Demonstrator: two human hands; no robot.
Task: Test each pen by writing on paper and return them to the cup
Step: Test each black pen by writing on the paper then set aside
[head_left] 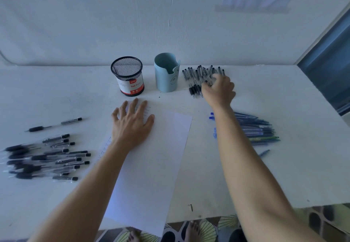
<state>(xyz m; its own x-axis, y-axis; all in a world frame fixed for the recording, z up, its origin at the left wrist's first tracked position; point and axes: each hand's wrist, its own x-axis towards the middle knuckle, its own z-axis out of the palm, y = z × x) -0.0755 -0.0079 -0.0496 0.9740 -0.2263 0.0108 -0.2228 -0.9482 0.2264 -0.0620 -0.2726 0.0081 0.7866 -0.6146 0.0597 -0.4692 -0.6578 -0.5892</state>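
Note:
A white sheet of paper point(151, 166) lies in the middle of the table, with faint writing near its top and left edge. My left hand point(132, 122) presses flat on its upper part, fingers spread. My right hand point(217, 88) reaches to the back right, over a pile of black-tipped pens point(197, 76), and its fingers pinch one pen from that pile. A black mesh cup point(127, 76) and a light blue cup point(166, 73) stand side by side behind the paper; no pens show above either rim.
A heap of black pens point(47, 156) lies at the left, with a single black pen point(55, 124) apart above it. Blue pens point(255, 130) lie at the right under my forearm. The table's front edge point(246, 211) is close, with feet below. A wall stands behind.

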